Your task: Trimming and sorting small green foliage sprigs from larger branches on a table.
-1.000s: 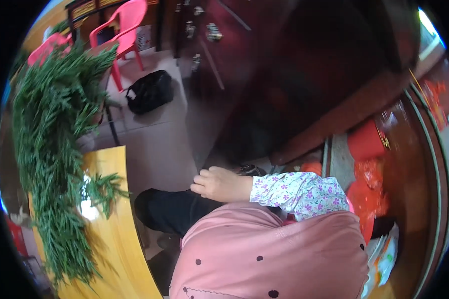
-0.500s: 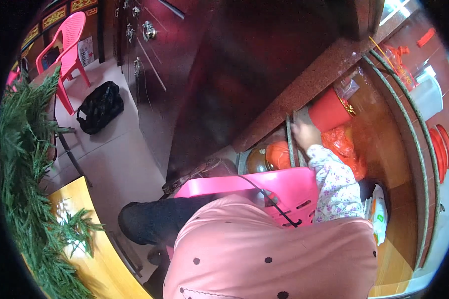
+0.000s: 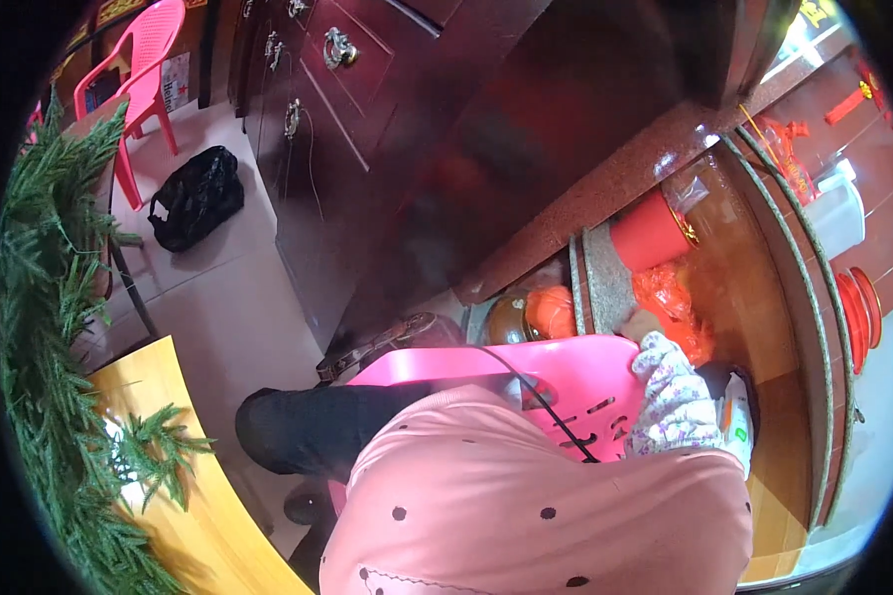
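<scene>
My right arm, in a white sleeve with purple flowers, reaches past the pink plastic chair (image 3: 590, 372). Only a small part of my right hand (image 3: 644, 322) shows beyond the cuff, and its fingers are hidden. It is beside a grey speckled surface (image 3: 608, 281) and a crumpled orange-red plastic bag (image 3: 673, 302). Just beyond stands a red cylindrical container (image 3: 651, 238) with a gold trim. Left of the grey surface sit a brown rounded jar (image 3: 509, 320) and an orange bundle (image 3: 551, 310). My left hand is out of view.
Green artificial pine branches (image 3: 55, 327) lie along the left, partly over a yellow wooden board (image 3: 189, 446). A black plastic bag (image 3: 198, 198) rests on the tiled floor near another pink chair (image 3: 144, 69). Dark wooden cabinets (image 3: 367, 129) rise ahead. At right are red round items (image 3: 856, 307).
My right hand has drawn back toward me, away from the grey edge beside the red container, and its sleeve is more bunched. The whole view has shifted slightly.
</scene>
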`<state>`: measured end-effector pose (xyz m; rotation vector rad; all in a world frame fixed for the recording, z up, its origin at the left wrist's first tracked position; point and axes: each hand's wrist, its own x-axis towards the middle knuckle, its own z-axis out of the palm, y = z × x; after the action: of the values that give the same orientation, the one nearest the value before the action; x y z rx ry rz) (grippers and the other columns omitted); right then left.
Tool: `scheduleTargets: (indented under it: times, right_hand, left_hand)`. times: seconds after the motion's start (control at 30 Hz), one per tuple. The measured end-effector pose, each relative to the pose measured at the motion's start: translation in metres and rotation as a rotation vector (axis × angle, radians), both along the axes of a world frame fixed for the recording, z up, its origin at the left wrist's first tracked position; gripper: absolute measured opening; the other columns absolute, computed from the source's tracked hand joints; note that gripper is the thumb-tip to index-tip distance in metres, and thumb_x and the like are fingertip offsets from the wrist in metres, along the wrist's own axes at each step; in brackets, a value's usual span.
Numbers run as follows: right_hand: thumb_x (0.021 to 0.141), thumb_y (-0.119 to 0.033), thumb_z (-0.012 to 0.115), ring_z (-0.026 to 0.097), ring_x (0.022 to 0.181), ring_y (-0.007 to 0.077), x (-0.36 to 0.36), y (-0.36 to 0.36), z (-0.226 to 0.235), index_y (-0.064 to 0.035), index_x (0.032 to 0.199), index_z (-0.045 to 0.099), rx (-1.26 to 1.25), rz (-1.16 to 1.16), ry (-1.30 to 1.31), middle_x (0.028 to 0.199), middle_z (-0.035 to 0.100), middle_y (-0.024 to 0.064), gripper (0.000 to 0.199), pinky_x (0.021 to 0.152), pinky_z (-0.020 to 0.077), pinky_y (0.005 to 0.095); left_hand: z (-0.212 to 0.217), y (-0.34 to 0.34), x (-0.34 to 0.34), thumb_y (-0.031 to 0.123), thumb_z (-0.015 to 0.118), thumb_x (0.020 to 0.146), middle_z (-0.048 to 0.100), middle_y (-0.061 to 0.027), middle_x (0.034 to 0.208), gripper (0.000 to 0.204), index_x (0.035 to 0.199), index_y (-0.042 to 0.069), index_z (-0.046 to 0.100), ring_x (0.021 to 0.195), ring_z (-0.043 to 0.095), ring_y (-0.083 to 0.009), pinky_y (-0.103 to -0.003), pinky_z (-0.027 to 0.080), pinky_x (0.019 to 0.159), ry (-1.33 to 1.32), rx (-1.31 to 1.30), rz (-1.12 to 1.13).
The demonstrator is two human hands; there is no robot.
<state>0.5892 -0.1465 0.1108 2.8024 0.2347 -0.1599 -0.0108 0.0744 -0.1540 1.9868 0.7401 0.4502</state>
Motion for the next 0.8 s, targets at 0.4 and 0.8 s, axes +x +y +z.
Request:
scheduleTargets:
  times: [0.4, 0.8]
  right_hand:
    - [0.073, -0.017, 0.061, 0.063, 0.097, 0.0385, -0.002, 0.034, 0.016, 0.0020, 0.094, 0.067, 0.080, -0.021, -0.193, 0.101, 0.064, 0.0271, 0.029, 0.083, 0.0514, 0.0456]
    - [0.067, -0.023, 0.076, 0.067, 0.091, 0.0334, -0.006, -0.057, 0.048, -0.0047, 0.090, 0.072, -0.391, -0.084, 0.061, 0.097, 0.068, 0.0202, 0.030, 0.077, 0.0538, 0.0462]
  left_hand:
    - [0.031, 0.025, 0.021, 0.017, 0.064, 0.073, 0.057, -0.0131, 0.072, 0.014, 0.072, 0.003, 0.060, 0.066, 0.058, -0.0291, -0.036, 0.046, 0.057, 0.035, 0.068, -0.216]
    - [0.062, 0.050, 0.064, 0.017, 0.064, 0.072, 0.057, -0.0130, 0.071, 0.014, 0.071, 0.003, 0.060, 0.065, 0.057, -0.0293, -0.036, 0.046, 0.056, 0.120, 0.129, -0.536]
